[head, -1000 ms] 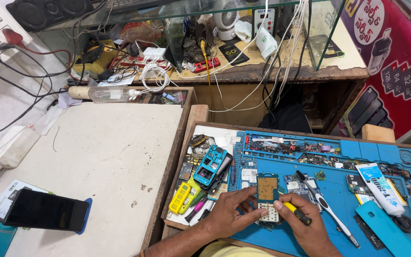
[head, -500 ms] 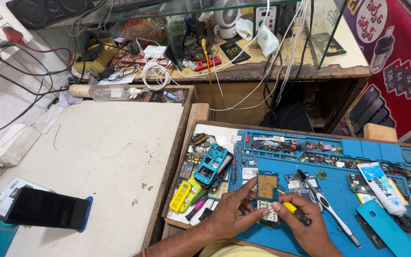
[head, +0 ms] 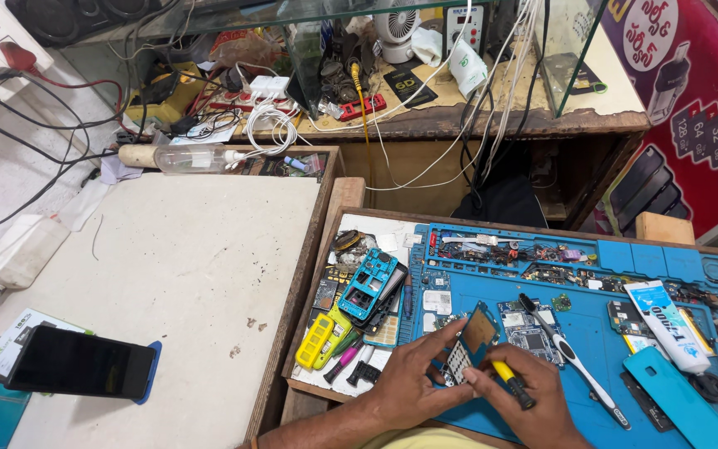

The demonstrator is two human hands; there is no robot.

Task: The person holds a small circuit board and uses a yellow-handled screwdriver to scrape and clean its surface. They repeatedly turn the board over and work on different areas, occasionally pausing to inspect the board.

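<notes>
My left hand (head: 413, 384) grips a small phone circuit board (head: 471, 341) and holds it tilted up off the blue work mat (head: 592, 349). My right hand (head: 532, 401) is closed around a screwdriver (head: 512, 382) with a yellow and black handle, close against the board's lower right edge. A second circuit board (head: 528, 328) lies flat on the mat just beyond my hands. A white toothbrush (head: 573, 362) lies on the mat to the right of my right hand.
Left of the mat sit a blue phone frame (head: 369, 284), a yellow tool (head: 316, 341) and loose parts. A white tube (head: 666, 324) and teal phone cover (head: 679, 401) lie at right. A dark phone (head: 83, 362) rests on the white table (head: 168, 274). Cables crowd the back shelf (head: 459, 116).
The circuit board lay flat on the mat under my fingers; my left hand has now lifted and tilted it upright. My right hand with the screwdriver stays beside it.
</notes>
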